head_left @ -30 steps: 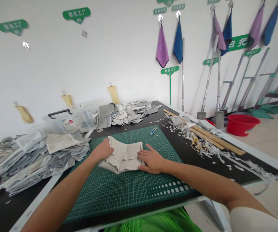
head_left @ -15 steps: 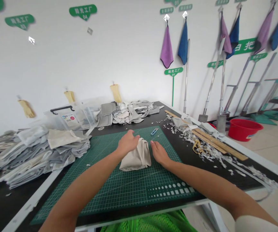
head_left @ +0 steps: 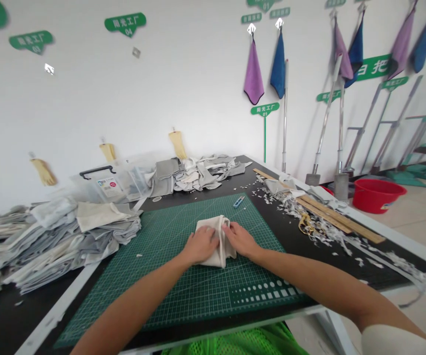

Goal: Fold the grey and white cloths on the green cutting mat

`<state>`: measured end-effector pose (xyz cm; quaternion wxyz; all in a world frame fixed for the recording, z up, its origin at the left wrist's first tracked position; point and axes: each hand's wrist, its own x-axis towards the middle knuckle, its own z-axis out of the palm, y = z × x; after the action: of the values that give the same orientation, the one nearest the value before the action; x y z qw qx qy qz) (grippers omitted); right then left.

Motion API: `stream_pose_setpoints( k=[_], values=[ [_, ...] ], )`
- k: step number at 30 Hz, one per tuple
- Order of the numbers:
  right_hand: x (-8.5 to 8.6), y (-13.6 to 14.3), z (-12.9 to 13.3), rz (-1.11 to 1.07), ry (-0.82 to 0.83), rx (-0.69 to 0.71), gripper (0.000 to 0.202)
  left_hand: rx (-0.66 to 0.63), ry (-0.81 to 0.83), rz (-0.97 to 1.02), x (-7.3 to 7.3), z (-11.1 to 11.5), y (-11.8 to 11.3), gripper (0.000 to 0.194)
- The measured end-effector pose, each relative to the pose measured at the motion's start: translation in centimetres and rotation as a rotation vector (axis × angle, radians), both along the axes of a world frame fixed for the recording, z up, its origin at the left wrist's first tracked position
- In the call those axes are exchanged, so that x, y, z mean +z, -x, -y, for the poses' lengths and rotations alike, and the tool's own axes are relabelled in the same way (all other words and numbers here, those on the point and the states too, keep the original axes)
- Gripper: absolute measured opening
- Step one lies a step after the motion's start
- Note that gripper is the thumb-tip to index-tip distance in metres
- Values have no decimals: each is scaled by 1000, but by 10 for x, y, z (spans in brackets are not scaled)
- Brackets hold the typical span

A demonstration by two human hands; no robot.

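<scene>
I see the cloth (head_left: 218, 257) on the mat (head_left: 168, 281), mostly folded, R edge approx. upright, not flat yet. L hand (head_left: 201, 244) & R hand (head_left: 243, 240) on it, fingers part-bent; can't tell if either's pinching.

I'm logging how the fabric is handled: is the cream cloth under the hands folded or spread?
Folded: the cream cloth is a compact bundle with layered edges on the green mat, both hands on it.

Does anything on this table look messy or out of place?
Yes: pale scraps lie strewn along the table's right side, around the gold-handled scissors and wooden strips. They look like spilled offcuts beside the tidier folded stack at left.
</scene>
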<state>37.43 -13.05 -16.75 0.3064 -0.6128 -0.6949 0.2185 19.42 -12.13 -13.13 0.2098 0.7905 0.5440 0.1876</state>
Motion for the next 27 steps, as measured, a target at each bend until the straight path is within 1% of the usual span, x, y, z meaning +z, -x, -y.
stream_pose_setpoints(
  k=[3, 6, 7, 8, 9, 11, 12, 14, 15, 16, 18, 20, 21, 22, 24, 26, 27],
  values=[
    [-4, 10, -1, -12, -4, -2, 58, -108, -76, -81, -8, 7, -9, 38],
    [-5, 17, -2, -87, -8, -2, 55, -157, -70, -37, -13, 3, -7, 34],
    [-6, 18, -3, -110, -10, 3, 53, -143, -66, -12, -15, 1, -5, 34],
    [-5, 19, -5, -127, -15, 11, 51, -97, -64, 18, -17, -2, -1, 37],
    [-5, 20, -6, -137, -22, 19, 50, -24, -63, 56, -20, -3, 2, 41],
    [-5, 20, -10, -156, -38, 41, 48, 173, -49, 179, -23, -6, 10, 58],
    [-6, 20, -11, -165, -43, 53, 47, 272, -15, 288, -24, -7, 14, 68],
    [-8, 20, -13, -201, -62, 83, 47, 406, 114, 551, -22, -9, 21, 84],
    [-9, 20, -14, -229, -82, 100, 47, 437, 191, 668, -19, -10, 24, 86],
    [-10, 21, -14, -275, -113, 120, 47, 444, 265, 758, -15, -11, 26, 83],
    [-13, 22, -13, -371, -179, 144, 46, 401, 371, 843, -8, -12, 30, 66],
    [-13, 25, -11, -450, -224, 155, 46, 328, 427, 880, -1, -11, 33, 47],
    [-13, 26, -11, -485, -238, 160, 45, 297, 443, 901, 1, -9, 33, 41],
    [-11, 27, -9, -522, -245, 167, 45, 264, 443, 925, 3, -5, 33, 38],
    [-6, 29, -6, -614, -235, 193, 45, 177, 401, 982, 7, 4, 32, 38],
    [0, 29, -2, -734, -179, 238, 47, 62, 340, 1054, 13, 13, 32, 41],
    [4, 28, 1, -795, -127, 270, 49, 0, 319, 1086, 17, 18, 32, 43]
  ],
)
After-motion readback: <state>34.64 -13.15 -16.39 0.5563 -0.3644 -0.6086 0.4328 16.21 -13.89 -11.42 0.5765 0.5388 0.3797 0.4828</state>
